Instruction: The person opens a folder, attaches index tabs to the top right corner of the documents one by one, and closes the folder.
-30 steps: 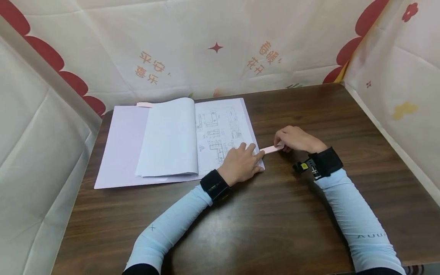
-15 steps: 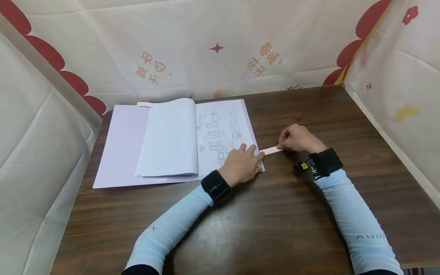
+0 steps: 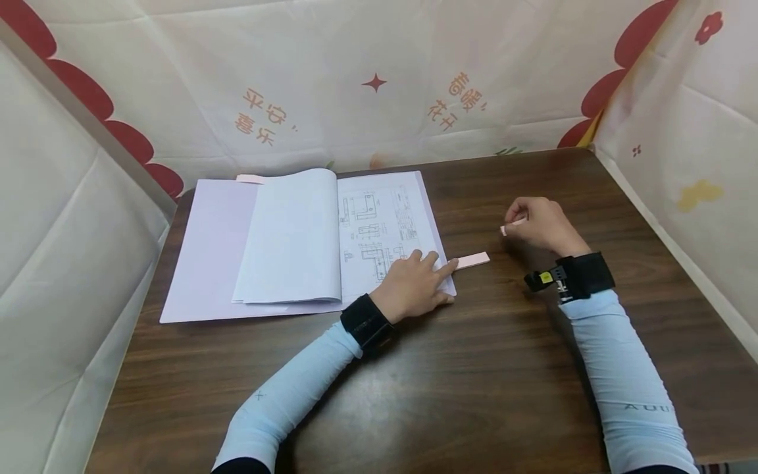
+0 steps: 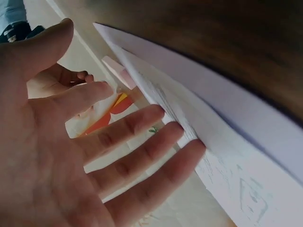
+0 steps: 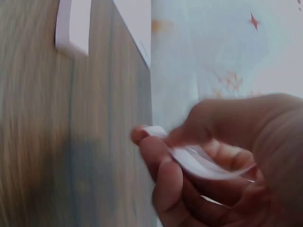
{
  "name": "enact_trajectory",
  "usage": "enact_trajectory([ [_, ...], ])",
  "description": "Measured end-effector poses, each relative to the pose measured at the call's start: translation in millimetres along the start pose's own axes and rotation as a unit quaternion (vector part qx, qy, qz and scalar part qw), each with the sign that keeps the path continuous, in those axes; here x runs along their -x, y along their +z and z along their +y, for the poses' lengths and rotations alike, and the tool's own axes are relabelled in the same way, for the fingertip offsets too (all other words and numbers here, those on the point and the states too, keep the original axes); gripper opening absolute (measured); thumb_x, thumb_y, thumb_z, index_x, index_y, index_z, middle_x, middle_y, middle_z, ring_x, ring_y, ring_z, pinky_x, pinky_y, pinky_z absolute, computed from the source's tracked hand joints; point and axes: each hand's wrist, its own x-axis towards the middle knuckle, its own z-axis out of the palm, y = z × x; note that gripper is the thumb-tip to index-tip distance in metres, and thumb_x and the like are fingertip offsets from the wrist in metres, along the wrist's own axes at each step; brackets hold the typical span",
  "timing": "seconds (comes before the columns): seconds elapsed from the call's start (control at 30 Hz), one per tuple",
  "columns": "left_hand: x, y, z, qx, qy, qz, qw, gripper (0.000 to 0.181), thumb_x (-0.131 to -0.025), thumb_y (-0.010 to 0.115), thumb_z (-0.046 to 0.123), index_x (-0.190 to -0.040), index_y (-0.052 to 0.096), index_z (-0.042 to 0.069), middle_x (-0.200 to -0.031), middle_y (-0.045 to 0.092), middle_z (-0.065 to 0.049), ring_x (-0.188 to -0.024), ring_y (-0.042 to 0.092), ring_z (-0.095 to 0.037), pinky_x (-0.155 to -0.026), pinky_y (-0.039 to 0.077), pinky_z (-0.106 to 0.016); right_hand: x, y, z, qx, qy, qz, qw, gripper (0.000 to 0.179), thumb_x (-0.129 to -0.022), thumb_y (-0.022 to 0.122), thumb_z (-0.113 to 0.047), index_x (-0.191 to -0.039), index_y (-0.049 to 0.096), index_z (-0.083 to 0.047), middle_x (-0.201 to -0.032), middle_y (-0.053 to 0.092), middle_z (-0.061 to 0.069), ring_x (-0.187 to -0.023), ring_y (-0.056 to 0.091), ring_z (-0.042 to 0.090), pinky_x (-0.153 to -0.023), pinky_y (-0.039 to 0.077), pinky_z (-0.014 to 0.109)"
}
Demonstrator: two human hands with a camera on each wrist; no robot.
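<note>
A lavender folder [image 3: 201,263] lies spread with white pages; the right-hand page [image 3: 408,217] bears line drawings. My left hand [image 3: 411,286] rests on that page's lower right corner with fingers spread. Its index fingertip touches a pale pink pad of sticky-note strips [image 3: 474,261], which juts past the folder's right edge; the pad's thick end [image 5: 73,28] also shows in the right wrist view. To the right, above the table, my right hand [image 3: 547,227] pinches a thin pale strip [image 5: 199,165] between thumb and fingers. The strip bends along the palm, partly hidden by the fingers.
A turned page [image 3: 296,243] curves over the folder's left half. From its top edge sticks a pink tab [image 3: 251,178]. The dark wooden table [image 3: 474,382] is bordered by printed cloth walls [image 3: 331,79] at the back and both sides.
My right hand has pulled away from the pink pad, moving right and up with a thin strip in its fingers. The left hand has stayed almost in place on the page and pad.
</note>
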Motion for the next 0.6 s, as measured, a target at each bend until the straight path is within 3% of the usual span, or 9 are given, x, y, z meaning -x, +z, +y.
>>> enact_trajectory([
  [0.13,10.6,0.4,-11.3,0.07,0.017,0.013,0.9973,0.069,-0.104,0.051,0.057,-0.162,0.034,0.025,-0.14,0.058,-0.007,-0.116,0.056,-0.022,-0.09,0.056,-0.035,-11.8,14,-16,-0.034,-0.032,0.011,0.9988,0.014,-0.095,0.071,-0.016,-0.104,0.07,-0.006,-0.103,0.068,0.018,-0.092,0.058,0.032,-0.076,0.046,0.039],
  [0.23,18.4,3.3,-20.9,0.105,0.025,0.033,0.9936,0.062,-0.104,0.055,0.052,-0.153,0.049,0.015,-0.133,0.061,-0.009,-0.114,0.056,-0.022,-0.098,0.052,-0.034,-29.8,24,-32,-0.053,-0.041,-0.001,0.9977,0.018,-0.096,0.073,-0.018,-0.11,0.073,-0.007,-0.104,0.072,0.016,-0.094,0.064,0.031,-0.08,0.048,0.04],
  [0.4,25.7,5.5,-32.0,0.114,0.025,0.038,0.9924,0.046,-0.104,0.057,0.048,-0.129,0.069,0.011,-0.129,0.065,-0.008,-0.122,0.058,-0.025,-0.107,0.049,-0.036,-90.9,37,-61,-0.077,-0.025,-0.009,0.9967,0.02,-0.097,0.072,-0.018,-0.114,0.075,-0.009,-0.104,0.076,0.013,-0.094,0.069,0.027,-0.081,0.049,0.037],
  [0.6,32.3,2.3,-34.4,0.113,0.011,0.004,0.9936,0.046,-0.103,0.059,0.048,-0.133,0.069,0.015,-0.136,0.063,-0.006,-0.124,0.058,-0.025,-0.102,0.054,-0.04,-164.4,58,-79,-0.171,0.041,-0.014,0.9843,0.022,-0.098,0.07,-0.015,-0.116,0.075,-0.004,-0.113,0.071,0.012,-0.091,0.068,0.019,-0.083,0.056,0.028],
])
